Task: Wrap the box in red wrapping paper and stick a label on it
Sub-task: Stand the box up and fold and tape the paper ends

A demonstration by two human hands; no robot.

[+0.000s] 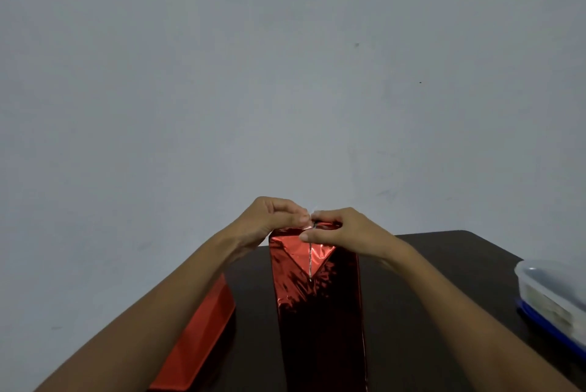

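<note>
Closest to the lens are the person's two forearms, the left forearm (152, 312) and the right forearm (459, 312), coming in from the bottom corners and meeting at the top of the box.

Biggest thing in view is honestly just the plain grey wall (285, 58), which fills the whole upper half. Below that is the dark worktop (428, 265), with its rounded far right corner showing against the wall.

The box (317, 312) stands upright about mid-worktop, tall and narrow, already covered in shiny red wrapping paper (295, 290) that's pretty crinkly on the face towards the camera. Its base is cut off by the bottom of the frame.

Along the left edge of the worktop lies a long red folded piece (203, 337), matte looking. Can't tell if it's spare paper or something else. Over at the right edge sits a clear plastic container (551, 290) on a blue lid (545, 325); the contents are too blurry to make out.

The left hand (272, 214) is curled up, fingertips pinching the wrapping paper right at the box's top edge. The right hand (342, 230) grips the top of the box, fingers hooked over the far side and thumb pressed flat on the near face.

Just under that thumb there's a triangular flap (298, 249) pointing down, with a thin silvery seam (308, 260) running down its middle. A tiny pale sliver (314, 211) shows between the two hands, too small to identify.
</note>
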